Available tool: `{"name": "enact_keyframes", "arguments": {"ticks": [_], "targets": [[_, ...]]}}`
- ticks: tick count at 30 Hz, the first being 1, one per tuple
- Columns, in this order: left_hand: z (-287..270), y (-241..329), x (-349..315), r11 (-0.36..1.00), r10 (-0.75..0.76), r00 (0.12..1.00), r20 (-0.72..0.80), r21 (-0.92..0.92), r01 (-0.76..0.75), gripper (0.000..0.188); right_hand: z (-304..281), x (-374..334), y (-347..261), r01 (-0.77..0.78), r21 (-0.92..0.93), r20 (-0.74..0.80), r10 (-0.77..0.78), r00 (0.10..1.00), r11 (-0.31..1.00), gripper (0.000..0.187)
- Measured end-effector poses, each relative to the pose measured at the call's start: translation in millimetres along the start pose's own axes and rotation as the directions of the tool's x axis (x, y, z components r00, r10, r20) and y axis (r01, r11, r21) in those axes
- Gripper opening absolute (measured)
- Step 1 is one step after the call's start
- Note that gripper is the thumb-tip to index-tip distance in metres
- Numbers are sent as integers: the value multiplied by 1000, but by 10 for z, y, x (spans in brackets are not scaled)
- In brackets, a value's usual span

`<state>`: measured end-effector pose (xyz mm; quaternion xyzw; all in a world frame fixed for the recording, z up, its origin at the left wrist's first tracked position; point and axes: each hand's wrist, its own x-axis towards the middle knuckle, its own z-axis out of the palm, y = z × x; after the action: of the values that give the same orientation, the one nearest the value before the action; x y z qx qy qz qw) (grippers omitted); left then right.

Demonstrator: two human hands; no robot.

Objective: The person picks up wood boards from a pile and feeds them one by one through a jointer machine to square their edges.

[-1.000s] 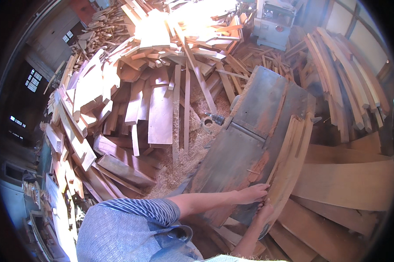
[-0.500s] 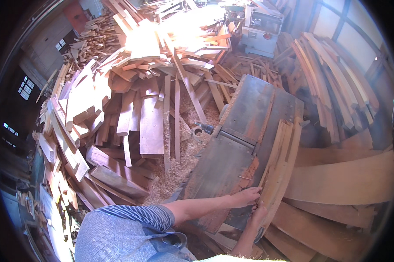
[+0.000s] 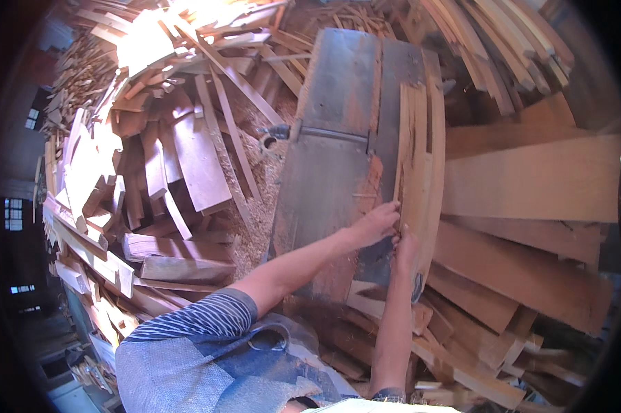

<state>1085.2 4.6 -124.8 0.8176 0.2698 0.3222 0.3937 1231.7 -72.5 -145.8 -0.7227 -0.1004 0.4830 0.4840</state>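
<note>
Long, narrow wooden strips (image 3: pixel 414 148) lie side by side along the right edge of a flat metal machine table (image 3: pixel 327 182). At their near end my left hand (image 3: pixel 379 221) pinches the left edge of a strip, its forearm crossing the machine table. Just below it, close beside the strips, is my right hand (image 3: pixel 405 249) with its fingers curled. What those right fingers hold is hidden. A crosswise slot (image 3: pixel 334 134) divides the machine table, and reddish-brown dust (image 3: pixel 371 179) lies on it near a small sliver of wood (image 3: pixel 364 195).
Wide boards (image 3: pixel 531 182) fan out right of the machine. Curved planks (image 3: pixel 489 48) lean at the far right. On the left rises a large heap of lumber (image 3: pixel 197 162), with shavings (image 3: pixel 252 220) on the floor beside it. Offcuts (image 3: pixel 475 375) lie at the lower right.
The view has shifted and turned, so the machine stands more upright and higher in the picture. Both hands stay at the near end of the strips, close together.
</note>
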Motion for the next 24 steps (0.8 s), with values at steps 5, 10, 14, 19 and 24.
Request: {"name": "enact_keyframes", "arguments": {"ticks": [5, 10, 14, 19, 24], "targets": [[74, -107, -13, 998, 6, 1000, -10, 59, -5, 32, 97, -125, -176, -30, -32, -44, 29, 999, 999, 39], [63, -130, 25, 998, -12, 1000, -2, 56, 12, 32, 132, -75, -164, -34, -13, -51, 33, 998, 999, 40], [54, -162, 22, 997, -14, 1000, -4, 71, 15, 33, 172, -94, -218, -56, -62, -73, 52, 996, 997, 40], [77, -223, 44, 996, 8, 1000, -15, 93, -6, 33, 190, -82, -253, -52, -52, -75, 48, 996, 997, 39], [110, -296, 74, 997, -7, 1000, -10, 74, 7, 33, 186, -50, -263, -25, -55, -51, 22, 998, 998, 40]]}}
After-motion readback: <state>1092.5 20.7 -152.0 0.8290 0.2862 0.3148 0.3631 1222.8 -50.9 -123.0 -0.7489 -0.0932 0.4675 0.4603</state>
